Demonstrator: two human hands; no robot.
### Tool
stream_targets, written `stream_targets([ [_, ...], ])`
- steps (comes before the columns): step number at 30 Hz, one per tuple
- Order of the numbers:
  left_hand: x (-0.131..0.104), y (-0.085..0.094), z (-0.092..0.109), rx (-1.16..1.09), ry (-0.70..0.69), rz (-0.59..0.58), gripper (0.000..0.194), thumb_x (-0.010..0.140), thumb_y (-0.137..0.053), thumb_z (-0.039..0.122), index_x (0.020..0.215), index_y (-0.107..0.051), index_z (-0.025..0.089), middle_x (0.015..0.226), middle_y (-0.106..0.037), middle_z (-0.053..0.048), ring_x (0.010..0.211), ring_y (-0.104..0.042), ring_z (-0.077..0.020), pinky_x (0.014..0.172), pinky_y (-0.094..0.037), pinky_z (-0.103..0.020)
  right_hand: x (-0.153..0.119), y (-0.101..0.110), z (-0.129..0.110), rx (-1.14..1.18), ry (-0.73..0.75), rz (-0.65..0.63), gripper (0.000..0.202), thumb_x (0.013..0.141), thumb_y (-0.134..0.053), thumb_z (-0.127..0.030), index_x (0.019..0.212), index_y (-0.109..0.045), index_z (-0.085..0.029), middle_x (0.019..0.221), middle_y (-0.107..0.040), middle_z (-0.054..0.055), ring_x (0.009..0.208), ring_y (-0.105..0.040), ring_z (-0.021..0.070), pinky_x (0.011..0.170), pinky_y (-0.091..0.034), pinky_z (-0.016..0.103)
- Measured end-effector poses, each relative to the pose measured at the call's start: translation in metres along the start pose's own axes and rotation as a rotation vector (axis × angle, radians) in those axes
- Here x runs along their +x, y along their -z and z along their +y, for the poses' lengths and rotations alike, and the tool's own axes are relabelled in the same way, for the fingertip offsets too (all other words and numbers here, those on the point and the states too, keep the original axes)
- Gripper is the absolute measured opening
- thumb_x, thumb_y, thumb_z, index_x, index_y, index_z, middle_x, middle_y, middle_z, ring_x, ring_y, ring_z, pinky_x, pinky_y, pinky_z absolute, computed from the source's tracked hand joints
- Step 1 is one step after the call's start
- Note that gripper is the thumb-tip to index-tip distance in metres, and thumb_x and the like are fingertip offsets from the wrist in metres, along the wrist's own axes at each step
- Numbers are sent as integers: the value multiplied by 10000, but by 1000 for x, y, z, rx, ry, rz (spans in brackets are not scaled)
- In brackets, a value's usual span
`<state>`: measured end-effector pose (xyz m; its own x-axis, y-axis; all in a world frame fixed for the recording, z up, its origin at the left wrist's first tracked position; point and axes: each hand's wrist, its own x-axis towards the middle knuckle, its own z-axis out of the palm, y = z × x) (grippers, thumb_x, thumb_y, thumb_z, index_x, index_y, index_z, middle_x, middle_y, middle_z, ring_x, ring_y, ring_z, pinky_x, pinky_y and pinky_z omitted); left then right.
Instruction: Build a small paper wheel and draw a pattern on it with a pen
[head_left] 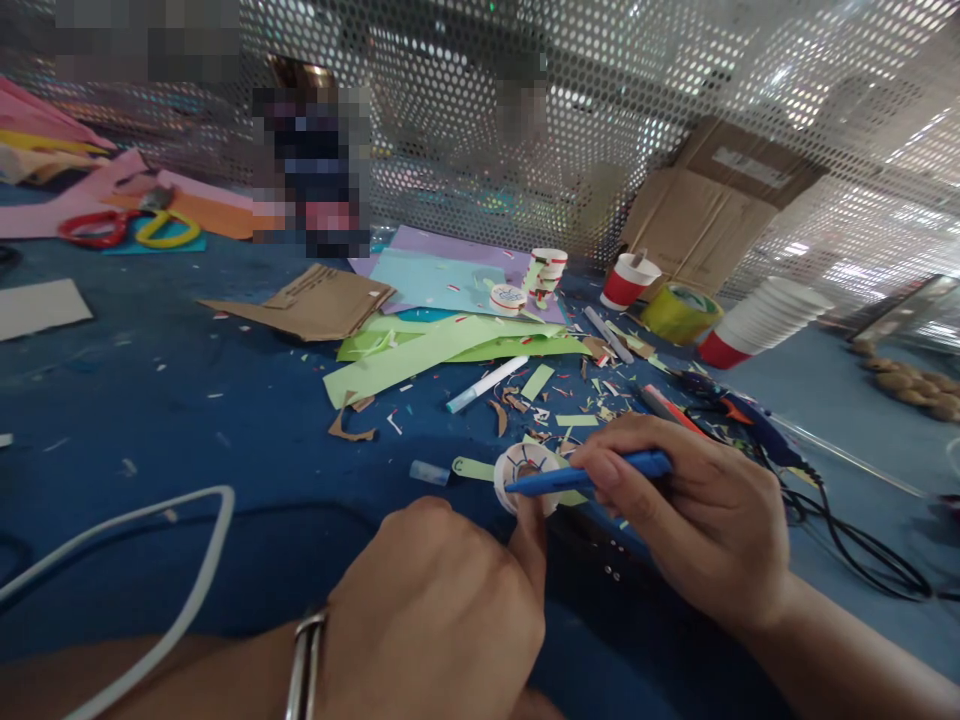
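My right hand [697, 510] pinches a blue marker [559, 482], its tip touching or just over a small round white paper cup base [504, 462] marked with dark lines. My left hand [450, 610] is curled, with its index finger pressed down on the near part of that cup base; its other fingertips are hidden. A light green paper strip [474, 468] with a dark curved mark sticks out to the left from the cup base. Beside the strip lies a pale blue marker cap [430, 472].
Paper scraps [517, 400], a white marker [487, 384] and green sheets [420, 350] lie beyond. At right are a glue gun [772, 430] with a black cord, yellow tape [681, 314] and stacked cups [765, 320]. Scissors [157, 215] rest far left; a white cable [202, 570] curves nearby.
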<state>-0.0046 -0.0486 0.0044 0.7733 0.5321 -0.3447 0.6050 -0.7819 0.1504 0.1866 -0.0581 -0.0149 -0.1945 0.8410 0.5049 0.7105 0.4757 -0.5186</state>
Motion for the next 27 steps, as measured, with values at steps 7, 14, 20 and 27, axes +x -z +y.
stream_targets([
  [7, -2, -4, 1, 28, 34, 3, 924, 831, -678, 614, 1505, -449, 25, 658, -735, -139, 580, -719, -331, 482, -499, -358, 2, 0, 1, -33, -23, 49, 132, 954, -621, -271, 843, -678, -226, 635, -671, -55, 472, -571, 69, 576, -511, 209],
  [14, -2, -2, 1, 47, 28, 76, 1029, 774, -703, 687, 1508, -436, 17, 661, -739, -117, 567, -710, -326, 485, -481, -358, -3, 1, 1, -31, -56, 218, 145, 950, -634, -296, 846, -704, -225, 655, -674, -35, 492, -588, 86, 524, -486, 234],
  [20, 0, 12, -23, -47, 6, 237, 610, 1009, -305, 630, 1046, -754, 219, 631, -708, -61, 551, -646, -225, 512, -359, -286, -5, 5, 5, -53, -71, 323, 135, 935, -663, -293, 823, -711, -237, 584, -622, -47, 459, -542, 81, 412, -382, 237],
  [27, 8, 21, -40, -279, 71, 233, 837, 974, -154, 731, 501, -578, 186, 434, -443, -16, 381, -376, -122, 463, -208, -275, -4, 9, 1, -57, -36, 181, 185, 951, -627, -289, 784, -670, -221, 587, -608, -54, 465, -515, 72, 483, -427, 230],
])
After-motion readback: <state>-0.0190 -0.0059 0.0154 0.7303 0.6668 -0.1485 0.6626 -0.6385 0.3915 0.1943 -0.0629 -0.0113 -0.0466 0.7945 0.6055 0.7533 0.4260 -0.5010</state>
